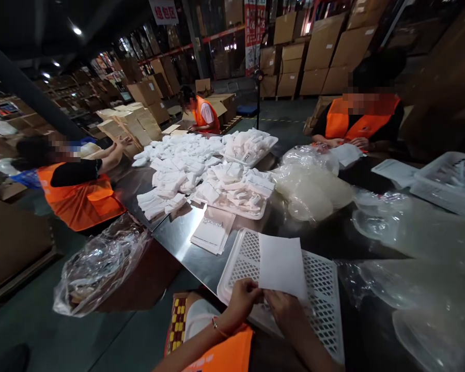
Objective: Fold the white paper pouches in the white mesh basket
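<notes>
Both of my hands pinch the near edge of a flat white packet [282, 266], held just above a white perforated tray [325, 289] on the steel table [186, 237]. My left hand [242, 299] grips the packet's lower left corner with fingers curled. My right hand [284, 307] grips the lower edge beside it, fingers closed. A thin bracelet sits on my left wrist, and orange sleeves cover my forearms.
Heaps of white folded packets [201, 170] fill the table's middle and two trays [250, 147]. Clear plastic bags [313, 188] lie to the right, and a crumpled bag [101, 263] hangs at the left edge. Three people in orange vests [81, 196] sit around. Cardboard boxes [325, 51] stack behind.
</notes>
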Demonstrator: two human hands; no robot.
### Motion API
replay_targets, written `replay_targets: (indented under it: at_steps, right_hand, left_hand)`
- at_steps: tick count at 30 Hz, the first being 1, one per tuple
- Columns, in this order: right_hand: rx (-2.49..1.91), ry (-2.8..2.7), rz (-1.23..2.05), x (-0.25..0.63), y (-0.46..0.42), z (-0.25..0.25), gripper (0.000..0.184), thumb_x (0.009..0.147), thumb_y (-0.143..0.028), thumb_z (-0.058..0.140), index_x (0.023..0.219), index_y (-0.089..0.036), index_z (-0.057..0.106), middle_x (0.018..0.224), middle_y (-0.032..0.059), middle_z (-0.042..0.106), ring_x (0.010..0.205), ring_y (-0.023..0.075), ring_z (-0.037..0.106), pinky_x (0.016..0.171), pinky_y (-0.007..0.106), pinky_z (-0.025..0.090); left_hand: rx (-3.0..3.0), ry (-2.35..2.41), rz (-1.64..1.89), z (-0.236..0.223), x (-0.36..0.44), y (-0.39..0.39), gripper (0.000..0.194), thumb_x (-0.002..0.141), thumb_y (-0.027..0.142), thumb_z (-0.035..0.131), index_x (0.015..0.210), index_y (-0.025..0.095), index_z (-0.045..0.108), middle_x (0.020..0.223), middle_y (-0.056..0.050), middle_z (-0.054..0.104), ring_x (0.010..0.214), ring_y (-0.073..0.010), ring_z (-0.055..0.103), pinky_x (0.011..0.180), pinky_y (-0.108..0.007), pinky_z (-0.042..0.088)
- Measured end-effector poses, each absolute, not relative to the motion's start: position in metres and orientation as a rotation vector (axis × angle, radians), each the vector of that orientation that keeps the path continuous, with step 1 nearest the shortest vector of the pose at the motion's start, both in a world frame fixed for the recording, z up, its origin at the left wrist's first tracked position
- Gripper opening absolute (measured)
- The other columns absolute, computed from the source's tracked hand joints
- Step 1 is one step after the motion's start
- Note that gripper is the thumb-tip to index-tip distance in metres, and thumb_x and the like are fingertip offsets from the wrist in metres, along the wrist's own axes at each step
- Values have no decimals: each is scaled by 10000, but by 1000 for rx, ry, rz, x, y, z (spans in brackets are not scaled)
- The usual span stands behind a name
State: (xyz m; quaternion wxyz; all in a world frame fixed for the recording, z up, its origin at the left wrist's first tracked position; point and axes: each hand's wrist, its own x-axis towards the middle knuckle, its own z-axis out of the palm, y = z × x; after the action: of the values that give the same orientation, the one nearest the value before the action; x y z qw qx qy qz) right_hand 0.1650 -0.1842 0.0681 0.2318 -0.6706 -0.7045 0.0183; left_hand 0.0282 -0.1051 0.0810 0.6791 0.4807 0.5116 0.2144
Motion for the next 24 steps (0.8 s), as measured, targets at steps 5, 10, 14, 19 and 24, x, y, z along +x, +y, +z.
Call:
replay_targets:
  at_steps: [5,10,14,19,24]
  right_hand:
    - [-1681,-1736,-195,141,-181,92,293,983,-241,370,885,-211,644,794,9,668,728,153,583,676,297,391]
    - [-1686,-1748,-229,134,-178,100,331,981,-200,341,765,-205,592,727,16,602,699,170,511,678,314,344]
    - [-1688,-1746,-237,131,-183,90,315,976,-172,327,767,-208,559,708,12,577,704,176,519,675,315,372]
    - [-1709,-1558,-208,129,-189,80,221,967,-195,399,809,-197,554,753,18,608,714,151,561,665,286,425]
    - [-1764,-1573,-212,126,-192,86,187,915,-137,484,765,-214,566,724,-9,603,707,160,537,664,314,384]
  left_hand:
    - [776,1162,457,86,34,-102,273,522,269,733,526,169,479,433,67,445,461,-73,416,522,-229,318]
    - [753,1156,462,88,38,-98,282,502,256,723,512,181,451,426,65,451,446,-84,438,527,-237,349]
    - [800,1178,539,90,34,-95,246,503,262,722,523,169,495,443,68,455,458,-69,420,504,-213,325]
    - [861,1164,491,86,29,-95,265,464,278,753,595,136,572,461,42,515,465,-73,457,504,-204,357]
    - [713,1118,443,89,28,-102,612,410,276,819,953,104,597,556,3,622,505,-123,570,564,-250,477]
